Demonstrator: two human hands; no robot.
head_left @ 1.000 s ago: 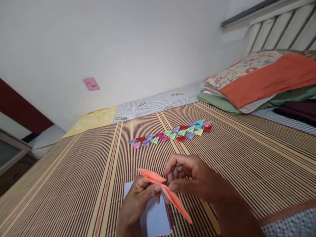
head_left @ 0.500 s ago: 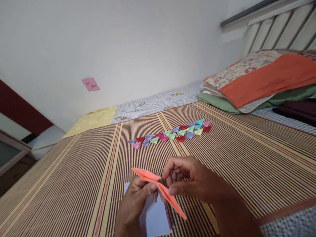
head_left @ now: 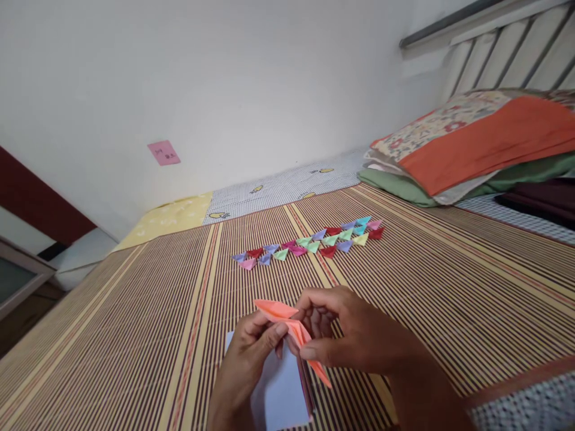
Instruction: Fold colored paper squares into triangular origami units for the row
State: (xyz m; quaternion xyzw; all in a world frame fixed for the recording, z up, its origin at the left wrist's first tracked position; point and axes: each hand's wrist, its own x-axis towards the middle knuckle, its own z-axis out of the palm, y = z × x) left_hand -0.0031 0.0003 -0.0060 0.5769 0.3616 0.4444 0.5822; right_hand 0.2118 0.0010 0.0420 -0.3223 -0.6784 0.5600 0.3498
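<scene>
An orange folded paper piece [head_left: 276, 309], long with pointed ends and open pleats, is held up in front of me. My left hand [head_left: 256, 347] pinches it near the middle, thumb on top. The thumb of my right hand [head_left: 344, 329] presses on its lower right half, and the fingers curl behind it, partly hidden. Beneath my hands lies a stack of pale blue paper [head_left: 281, 389], partly covered by the left hand.
Small folded paper pieces in several colours [head_left: 309, 245] lie in rows on the striped mat [head_left: 171, 311]. At the right rises a pile of folded bedding [head_left: 485, 143]. A pink note [head_left: 164, 153] sticks to the white wall [head_left: 269, 90].
My right thumb and fingers have closed on the orange paper's right half. The paper has shifted slightly right, and its lower half now looks bent or squeezed.
</scene>
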